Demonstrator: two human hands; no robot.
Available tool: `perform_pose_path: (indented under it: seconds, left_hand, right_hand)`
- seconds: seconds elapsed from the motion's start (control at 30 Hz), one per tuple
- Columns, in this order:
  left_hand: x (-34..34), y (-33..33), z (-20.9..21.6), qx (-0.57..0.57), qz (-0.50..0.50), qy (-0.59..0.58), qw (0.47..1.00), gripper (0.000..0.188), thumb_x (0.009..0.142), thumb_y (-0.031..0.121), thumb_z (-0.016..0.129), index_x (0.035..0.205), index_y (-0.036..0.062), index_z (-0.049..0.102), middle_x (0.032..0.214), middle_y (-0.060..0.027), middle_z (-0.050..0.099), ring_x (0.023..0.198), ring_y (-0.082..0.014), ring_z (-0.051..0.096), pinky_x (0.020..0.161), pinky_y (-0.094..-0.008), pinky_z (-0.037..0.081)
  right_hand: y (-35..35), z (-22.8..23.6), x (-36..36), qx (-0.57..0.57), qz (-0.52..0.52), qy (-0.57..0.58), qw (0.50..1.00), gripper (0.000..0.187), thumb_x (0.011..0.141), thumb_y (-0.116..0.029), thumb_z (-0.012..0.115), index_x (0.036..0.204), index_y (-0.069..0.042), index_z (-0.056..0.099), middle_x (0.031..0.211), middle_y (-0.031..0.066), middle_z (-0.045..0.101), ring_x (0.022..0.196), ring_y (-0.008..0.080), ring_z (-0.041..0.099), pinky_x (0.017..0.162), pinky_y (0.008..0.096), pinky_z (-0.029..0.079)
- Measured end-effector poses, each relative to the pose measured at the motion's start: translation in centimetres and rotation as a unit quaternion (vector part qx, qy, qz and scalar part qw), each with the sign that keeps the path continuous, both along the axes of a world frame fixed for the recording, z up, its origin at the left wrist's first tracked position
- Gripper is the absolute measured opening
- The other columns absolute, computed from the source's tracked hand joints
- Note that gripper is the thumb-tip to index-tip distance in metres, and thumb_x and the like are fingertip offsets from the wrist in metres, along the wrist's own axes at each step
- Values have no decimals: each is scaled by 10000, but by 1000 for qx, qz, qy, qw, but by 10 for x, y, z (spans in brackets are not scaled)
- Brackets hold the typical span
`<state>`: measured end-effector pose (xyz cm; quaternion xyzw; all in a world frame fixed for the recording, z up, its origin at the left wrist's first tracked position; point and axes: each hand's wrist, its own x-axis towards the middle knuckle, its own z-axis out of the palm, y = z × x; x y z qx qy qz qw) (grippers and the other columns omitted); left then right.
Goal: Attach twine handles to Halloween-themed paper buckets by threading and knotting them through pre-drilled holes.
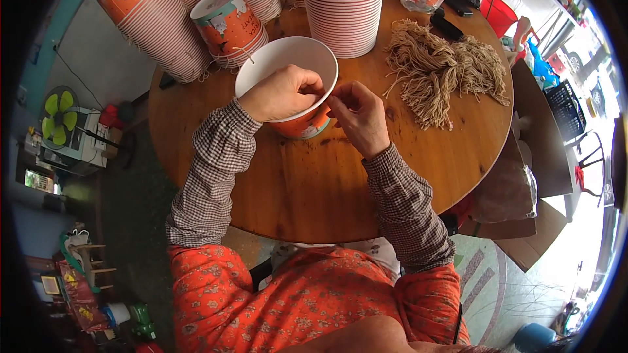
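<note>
A paper bucket (302, 128), white inside and orange with a teal base band outside, stands on the round wooden table in front of me. My left hand (282, 93) reaches over its rim, fingers curled together against the inner wall on the right. Outside that same spot, my right hand (360, 115) pinches thumb and fingers close to the rim. Whatever lies between the fingertips of either hand is hidden or too small to name. A short piece of cord (248, 56) pokes through the bucket's left side.
Tall stacks of nested buckets (345, 10) line the table's far side, with a smaller printed stack (230, 29) at the left. To the right lies a heap of beige cords (445, 72) beside a black object (447, 26). Cardboard boxes (533, 235) stand past the table's right edge.
</note>
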<state>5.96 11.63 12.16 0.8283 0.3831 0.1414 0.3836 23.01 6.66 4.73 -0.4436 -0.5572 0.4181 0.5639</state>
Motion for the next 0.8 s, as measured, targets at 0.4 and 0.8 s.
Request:
perform_pose_path:
  seconds: [0.4, 0.8]
  left_hand:
    - [10, -29, 12, 34, 82, -271, 959, 62, 882, 21, 543, 927, -8, 574, 936, -53, 626, 774, -83, 576, 728, -228, 478]
    - [36, -67, -11, 379, 177, -182, 890, 139, 817, 29, 652, 943, 31, 593, 912, -105, 629, 861, -297, 604, 765, -375, 483]
  right_hand:
    - [-7, 17, 6, 51, 42, 110, 992, 173, 898, -40, 602, 1048, 15, 536, 776, 53, 664, 683, 76, 621, 597, 210, 498]
    - [-13, 12, -3, -9, 166, 211, 963, 83, 932, -65, 553, 965, 11, 558, 782, 15, 626, 693, 45, 586, 598, 203, 504]
